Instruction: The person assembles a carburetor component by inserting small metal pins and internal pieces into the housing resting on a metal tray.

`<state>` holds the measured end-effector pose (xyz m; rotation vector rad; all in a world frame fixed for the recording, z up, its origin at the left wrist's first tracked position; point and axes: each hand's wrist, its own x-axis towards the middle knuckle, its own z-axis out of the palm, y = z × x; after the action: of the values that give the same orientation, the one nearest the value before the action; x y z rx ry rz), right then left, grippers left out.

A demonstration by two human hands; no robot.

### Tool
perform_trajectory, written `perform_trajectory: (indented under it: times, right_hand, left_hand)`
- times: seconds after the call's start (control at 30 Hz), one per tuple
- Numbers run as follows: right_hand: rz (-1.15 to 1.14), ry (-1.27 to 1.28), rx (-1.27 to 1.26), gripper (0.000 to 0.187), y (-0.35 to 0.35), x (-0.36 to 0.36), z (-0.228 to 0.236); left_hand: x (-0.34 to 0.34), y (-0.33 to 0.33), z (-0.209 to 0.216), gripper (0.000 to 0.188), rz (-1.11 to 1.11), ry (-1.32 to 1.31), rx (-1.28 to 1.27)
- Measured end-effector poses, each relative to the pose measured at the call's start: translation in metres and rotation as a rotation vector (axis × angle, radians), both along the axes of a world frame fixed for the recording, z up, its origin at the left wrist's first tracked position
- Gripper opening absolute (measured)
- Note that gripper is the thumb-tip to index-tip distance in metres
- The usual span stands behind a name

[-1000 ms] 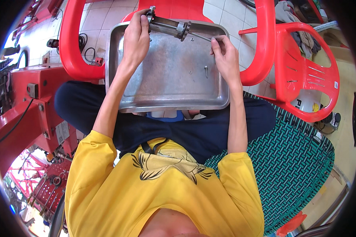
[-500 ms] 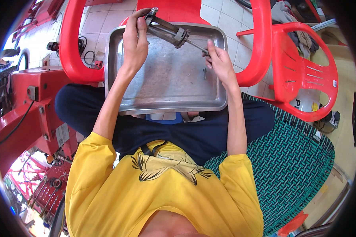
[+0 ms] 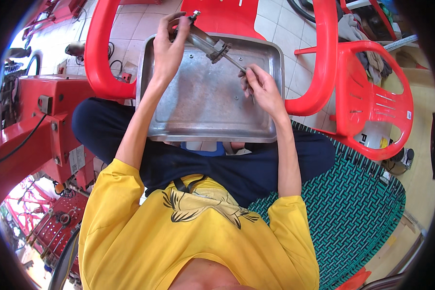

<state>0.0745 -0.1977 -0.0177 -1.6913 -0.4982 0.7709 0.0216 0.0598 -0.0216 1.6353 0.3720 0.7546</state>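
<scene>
A metal cylinder, which looks like a pneumatic or hydraulic one, slants over the far part of a shallow metal tray. My left hand is wrapped round its far left end, where a bright bolt-like fitting sticks up. From the other end a thin rod runs down to the right. The fingers of my right hand are closed on that rod near its tip. Small nuts lie in the tray, one nut below the cylinder and another nut left of my right hand. A bolt beside that hand is mostly hidden.
The tray rests on a red plastic chair and against my crossed legs. Another red chair stands at the right, by a green woven seat. Red machinery fills the left side. Cloths lie at the far right.
My right hand has come slightly closer to the cylinder along the rod. The left hand keeps its hold. The whole view has shifted a little, and a nut below the cylinder now shows.
</scene>
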Motion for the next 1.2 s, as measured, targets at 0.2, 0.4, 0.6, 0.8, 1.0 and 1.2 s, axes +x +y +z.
perform_trajectory:
  times: [0.2, 0.4, 0.6, 0.8, 1.0, 1.2]
  right_hand:
    - [-0.027, 0.122, 0.027, 0.038, -0.007, 0.003, 0.004]
    - [0.04, 0.18, 0.066, 0.038, -0.006, -0.001, 0.0]
    - [0.091, 0.14, 0.142, 0.038, 0.008, -0.012, -0.005]
    - [0.162, -0.43, -0.078, 0.028, 0.027, -0.012, -0.002]
    - [-0.045, -0.792, -0.095, 0.025, 0.026, 0.01, 0.015]
    - [-0.217, -0.505, 0.165, 0.05, 0.022, 0.008, 0.035]
  left_hand:
    - [-0.007, 0.003, 0.02, 0.057, -0.151, 0.013, 0.145]
    - [-0.01, 0.005, 0.035, 0.072, -0.296, -0.186, 0.204]
    - [-0.019, -0.011, 0.056, 0.088, -0.452, -0.29, -0.469]
    - [-0.031, -0.017, 0.065, 0.088, -0.401, -0.273, -0.38]
    - [-0.035, -0.022, 0.058, 0.096, -0.54, -0.31, -0.137]
    - [-0.037, -0.035, 0.046, 0.099, -0.664, -0.231, -0.126]
